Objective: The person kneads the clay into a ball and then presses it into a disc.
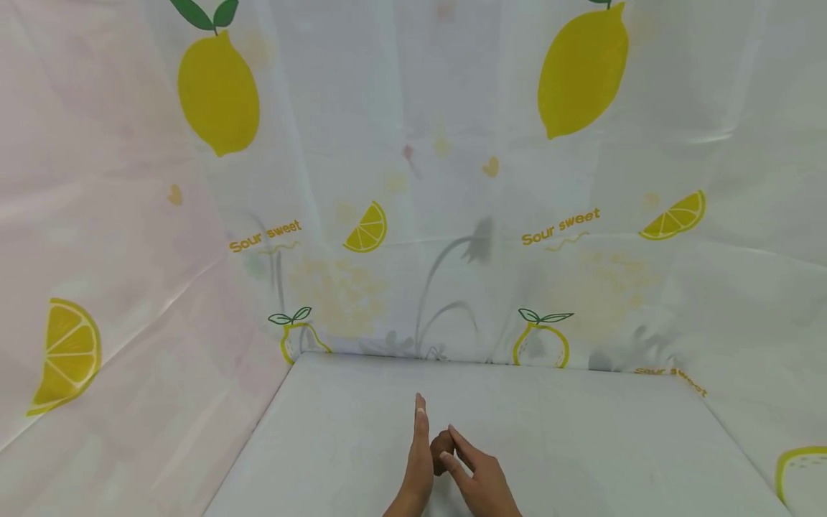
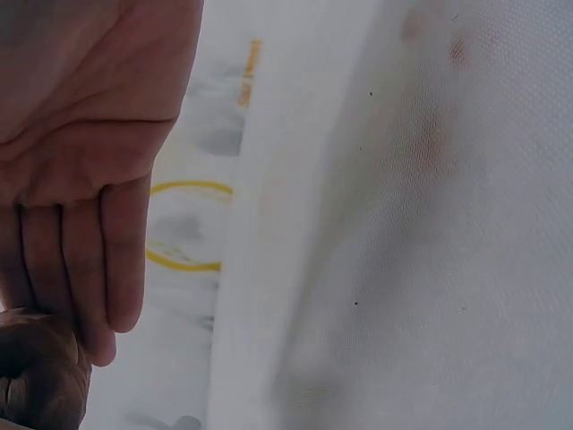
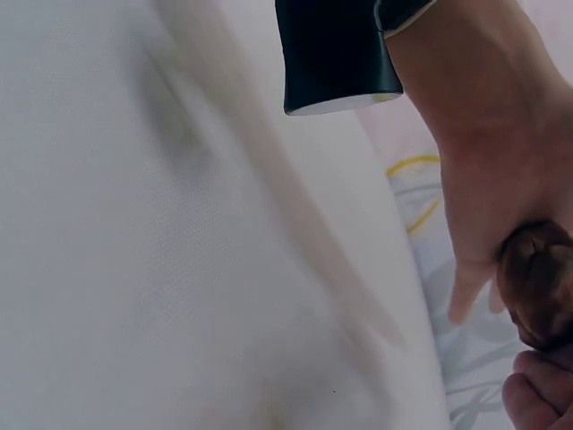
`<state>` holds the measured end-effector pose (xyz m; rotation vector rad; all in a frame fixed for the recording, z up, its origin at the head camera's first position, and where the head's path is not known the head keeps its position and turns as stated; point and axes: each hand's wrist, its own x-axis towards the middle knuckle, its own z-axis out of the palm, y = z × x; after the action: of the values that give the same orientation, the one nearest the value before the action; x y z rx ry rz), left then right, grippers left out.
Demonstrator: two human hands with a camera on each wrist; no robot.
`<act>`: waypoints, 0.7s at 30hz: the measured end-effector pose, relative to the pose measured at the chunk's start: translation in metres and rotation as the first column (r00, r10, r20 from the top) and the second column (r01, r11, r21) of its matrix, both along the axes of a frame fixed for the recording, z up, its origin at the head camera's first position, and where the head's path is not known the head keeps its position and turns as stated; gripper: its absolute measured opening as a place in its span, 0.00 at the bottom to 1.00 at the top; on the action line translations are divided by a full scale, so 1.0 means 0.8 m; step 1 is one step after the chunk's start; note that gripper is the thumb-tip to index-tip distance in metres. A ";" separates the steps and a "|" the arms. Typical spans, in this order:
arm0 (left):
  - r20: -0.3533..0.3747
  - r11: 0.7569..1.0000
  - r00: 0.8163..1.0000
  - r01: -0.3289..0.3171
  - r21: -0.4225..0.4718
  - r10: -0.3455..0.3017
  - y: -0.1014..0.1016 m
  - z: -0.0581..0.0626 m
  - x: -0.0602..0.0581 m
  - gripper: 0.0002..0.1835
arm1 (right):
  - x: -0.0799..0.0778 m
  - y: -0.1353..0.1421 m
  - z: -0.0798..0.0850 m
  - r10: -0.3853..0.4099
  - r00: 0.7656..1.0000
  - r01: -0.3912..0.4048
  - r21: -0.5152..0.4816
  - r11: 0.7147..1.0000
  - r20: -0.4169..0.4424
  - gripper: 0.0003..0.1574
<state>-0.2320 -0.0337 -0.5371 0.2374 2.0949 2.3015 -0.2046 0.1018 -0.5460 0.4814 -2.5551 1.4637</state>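
A brown, lumpy, rounded piece (image 1: pixel 442 451), its kind not clear, is between my two hands above the white table. My right hand (image 1: pixel 483 480) pinches it between thumb and fingers from the right side. Up against its other side stands my left hand (image 1: pixel 418 459), held edge-on with fingers straight and together. In the left wrist view the left palm (image 2: pixel 85 134) faces the camera, and the brown piece (image 2: pixel 40 372) lies by its fingers. The right wrist view shows folds on the brown piece (image 3: pixel 535 282), with right fingertips (image 3: pixel 530 399) just below it.
A white tabletop (image 1: pixel 581 431) spreads beneath the hands. White sheets printed with lemons rise as a back wall (image 1: pixel 452 287) and as sides at left and right. A dark wrist-worn device (image 3: pixel 336 54) sits on the left wrist.
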 end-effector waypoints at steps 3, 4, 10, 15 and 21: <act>0.015 0.999 0.999 -0.035 0.018 0.035 0.001 -0.001 0.000 0.38 | 0.004 -0.004 -0.003 -0.014 0.999 0.014 -0.011 1.000 -0.031 0.34; 0.019 0.999 0.999 -0.043 0.024 0.043 0.001 -0.001 0.001 0.39 | 0.006 -0.005 -0.004 -0.019 0.999 0.018 -0.016 1.000 -0.045 0.33; 0.000 0.996 0.997 -0.076 0.037 0.076 0.002 0.000 0.000 0.41 | 0.015 -0.013 -0.015 -0.049 0.985 0.040 -0.062 0.997 -0.167 0.27; 0.008 0.996 0.997 -0.081 0.043 0.081 0.004 -0.004 0.001 0.39 | 0.020 -0.024 -0.020 -0.051 0.940 -0.007 -0.166 0.986 -0.337 0.21; 0.045 0.996 0.999 -0.017 0.092 0.013 0.010 -0.003 0.002 0.41 | 0.022 -0.031 -0.020 0.021 0.907 -0.129 -0.228 0.965 -0.421 0.27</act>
<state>-0.2300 -0.0258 -0.5393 0.1716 1.9797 2.3919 -0.1866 0.0769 -0.5618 0.7659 -2.0105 1.4917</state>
